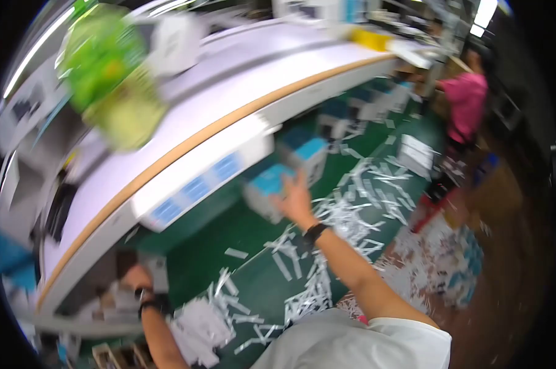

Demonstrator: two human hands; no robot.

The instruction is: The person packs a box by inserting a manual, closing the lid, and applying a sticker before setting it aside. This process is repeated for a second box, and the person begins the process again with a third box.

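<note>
My right hand (297, 202) reaches forward to a small blue-topped white box (264, 195) on the green work surface. Its fingers and thumb lie around the box's right edge. Just behind stands another blue-topped box (307, 154). Far to the left, my left hand (138, 278) is low beneath the shelf's edge, beside pale items (115, 298). Motion smears its fingers, so whether it holds anything is unclear.
White paper strips (351, 215) litter the green surface (204, 246) and the floor. Above it runs a wood-edged white shelf (278, 67) with a green bag (106, 55). A long white carton (204, 175) sits under that edge. A person in pink (465, 98) is at the far right.
</note>
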